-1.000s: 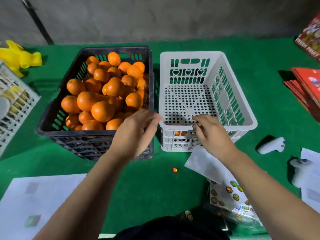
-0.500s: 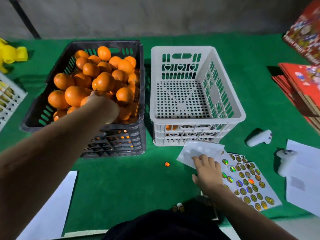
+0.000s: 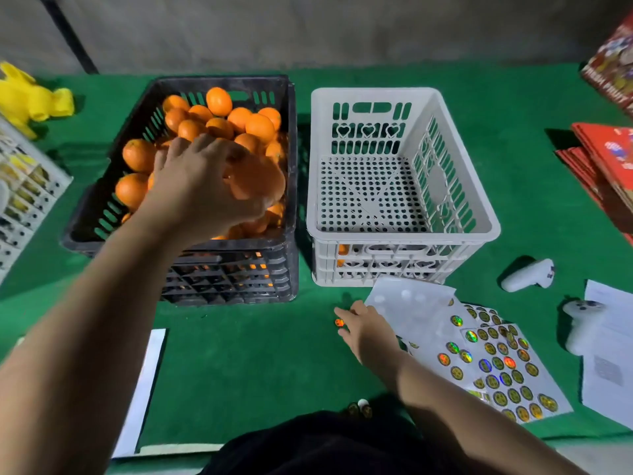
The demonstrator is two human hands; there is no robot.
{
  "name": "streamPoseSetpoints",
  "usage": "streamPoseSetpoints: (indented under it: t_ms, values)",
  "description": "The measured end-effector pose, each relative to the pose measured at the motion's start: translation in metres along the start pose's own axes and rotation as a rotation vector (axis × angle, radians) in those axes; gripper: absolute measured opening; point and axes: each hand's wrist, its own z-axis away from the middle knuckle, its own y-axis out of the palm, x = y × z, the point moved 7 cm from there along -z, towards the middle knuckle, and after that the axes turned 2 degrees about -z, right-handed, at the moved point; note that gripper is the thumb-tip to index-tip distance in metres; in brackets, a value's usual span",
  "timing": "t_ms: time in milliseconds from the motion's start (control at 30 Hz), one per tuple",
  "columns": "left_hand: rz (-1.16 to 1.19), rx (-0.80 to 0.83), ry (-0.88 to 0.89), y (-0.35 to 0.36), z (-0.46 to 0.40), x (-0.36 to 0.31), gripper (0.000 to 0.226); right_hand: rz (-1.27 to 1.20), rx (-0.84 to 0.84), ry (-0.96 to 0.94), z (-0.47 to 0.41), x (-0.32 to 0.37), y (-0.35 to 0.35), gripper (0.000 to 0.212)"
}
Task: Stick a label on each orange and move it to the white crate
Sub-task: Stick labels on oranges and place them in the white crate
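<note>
A black crate [image 3: 289,159] on the left is heaped with several oranges. My left hand [image 3: 202,181] grips one orange [image 3: 260,178] and holds it above the pile. To the right stands the white crate [image 3: 479,214]; one orange [image 3: 342,250] shows through its near wall slots. My right hand [image 3: 363,325] lies low on the green cloth in front of the white crate, fingers reaching a loose round sticker [image 3: 339,322]. Beside that hand lie sticker sheets [image 3: 496,365] with several shiny round labels.
Two white controllers [image 3: 527,275] [image 3: 580,320] and white papers [image 3: 613,354] lie at the right. Red books [image 3: 609,156] sit at the right edge. A yellow toy [image 3: 30,99] and a white grid basket [image 3: 24,197] are at the left. Another paper [image 3: 144,395] lies near the front left.
My left hand has taken hold of an orange in the black crate and lifted it. My right hand moved left off the sticker sheets toward the loose sticker on the cloth.
</note>
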Motion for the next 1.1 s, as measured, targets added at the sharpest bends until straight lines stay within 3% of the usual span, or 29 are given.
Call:
streamPoseSetpoints:
  t_ms: [67,133,267,333,400,467,600,667,800,867,1100]
  values:
    - [0.159,-0.135,0.04,-0.001,0.029,-0.02,0.083,0.027,0.066,0.032,-0.008,0.004,0.01,0.044]
    - [0.318,-0.144,0.101,0.014,0.064,-0.045,0.082,0.027,0.072,0.038,-0.012,0.004,0.015,0.032]
    - [0.491,0.069,0.133,0.08,0.11,-0.074,0.081,-0.14,0.087,0.103,-0.013,0.0,0.019,0.021]
    - [0.586,0.175,0.106,0.115,0.124,-0.077,0.077,-0.405,0.062,0.122,-0.007,0.01,0.003,0.019]
    - [0.69,0.255,0.04,0.14,0.131,-0.075,0.073,-0.645,-0.083,0.214,0.001,0.005,-0.025,0.006]
    - [0.762,0.283,-0.033,0.156,0.133,-0.069,0.07,-0.856,-0.213,0.279,0.012,-0.007,-0.051,0.012]
    - [0.826,0.278,-0.117,0.174,0.132,-0.063,0.068,-1.198,-0.422,0.229,0.043,-0.006,-0.116,0.008]
    - [0.818,0.27,-0.109,0.177,0.131,-0.065,0.068,-1.223,-0.409,0.152,0.052,0.009,-0.14,0.006]
    - [0.824,0.23,-0.08,0.173,0.129,-0.072,0.068,-1.21,-0.194,0.027,0.054,0.043,-0.157,0.011]
    - [0.849,0.206,-0.07,0.168,0.129,-0.076,0.067,-1.171,-0.105,0.012,0.052,0.051,-0.156,0.014]
    - [0.853,0.151,-0.062,0.157,0.128,-0.078,0.067,-1.026,-0.026,0.067,0.04,0.05,-0.158,0.011]
